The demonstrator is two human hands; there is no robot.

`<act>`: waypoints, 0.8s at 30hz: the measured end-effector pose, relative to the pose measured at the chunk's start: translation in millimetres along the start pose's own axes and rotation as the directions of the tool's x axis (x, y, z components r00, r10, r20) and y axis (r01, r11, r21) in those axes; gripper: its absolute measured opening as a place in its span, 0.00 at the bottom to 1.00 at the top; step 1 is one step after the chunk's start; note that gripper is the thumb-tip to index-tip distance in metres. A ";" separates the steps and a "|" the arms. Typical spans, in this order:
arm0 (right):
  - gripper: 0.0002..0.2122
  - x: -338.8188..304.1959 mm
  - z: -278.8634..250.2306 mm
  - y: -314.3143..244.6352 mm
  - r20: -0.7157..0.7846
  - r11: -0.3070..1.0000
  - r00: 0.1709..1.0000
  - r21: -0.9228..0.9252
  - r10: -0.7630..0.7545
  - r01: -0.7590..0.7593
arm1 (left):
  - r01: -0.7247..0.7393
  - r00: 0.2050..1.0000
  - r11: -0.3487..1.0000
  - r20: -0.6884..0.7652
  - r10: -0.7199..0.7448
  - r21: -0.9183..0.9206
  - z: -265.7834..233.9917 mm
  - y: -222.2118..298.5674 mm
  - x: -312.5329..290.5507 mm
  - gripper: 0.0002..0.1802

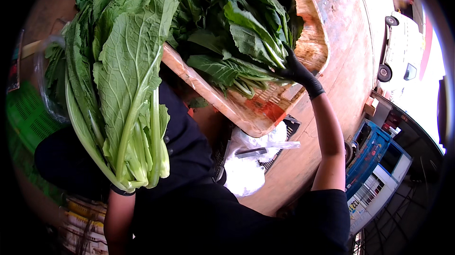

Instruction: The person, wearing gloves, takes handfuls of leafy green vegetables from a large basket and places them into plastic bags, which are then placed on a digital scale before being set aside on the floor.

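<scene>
A big bunch of mustard greens point(128, 80), broad leaves up and pale stem ends down, rises close in front of me on the left. My left hand point(122, 190) supports it near the stem ends; only the black glove's cuff shows, and the fingers are hidden behind the bunch. At the right, my right hand point(297, 71), in a black glove, is closed around the stems of darker leafy greens point(253, 32). Its fingertips are partly covered by leaves. These greens lie piled in a worn orange-and-white plastic tray point(318, 37).
Below the tray, white plastic bags point(246, 172) sit in a black crate point(293, 126). A green plastic basket point(31, 115) and a clear bag point(50, 87) of greens are at the left. A blue truck point(367, 153) and a white van point(402, 49) stand at the right.
</scene>
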State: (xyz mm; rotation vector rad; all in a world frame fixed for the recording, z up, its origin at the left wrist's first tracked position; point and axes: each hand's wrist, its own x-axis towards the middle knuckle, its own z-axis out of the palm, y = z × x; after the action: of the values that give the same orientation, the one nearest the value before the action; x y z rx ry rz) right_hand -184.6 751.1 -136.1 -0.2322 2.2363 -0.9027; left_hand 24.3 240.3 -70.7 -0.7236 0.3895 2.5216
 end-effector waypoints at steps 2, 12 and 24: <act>0.50 8.6 0.7 -21.9 0.061 0.997 0.996 0.037 0.068 -0.070 | -0.012 1.000 1.000 -0.012 0.012 -0.005 -2.5 -1.4 2.4 0.21; 0.61 28.8 86.3 -11.2 -0.195 0.848 0.976 -0.497 0.095 -0.182 | -0.055 0.998 0.998 0.014 0.055 -0.036 -9.3 4.7 15.9 0.20; 0.27 -32.4 -54.8 -143.0 0.389 0.712 0.837 0.451 0.386 -0.538 | -0.027 0.999 0.978 0.029 0.034 -0.205 -28.1 -1.0 -37.9 0.19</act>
State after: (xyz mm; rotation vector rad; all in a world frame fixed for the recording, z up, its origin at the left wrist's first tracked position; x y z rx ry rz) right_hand -210.4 687.7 4.7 0.4466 1.5789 -1.0964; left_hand 64.7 216.2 -72.7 -0.7566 0.1305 2.6247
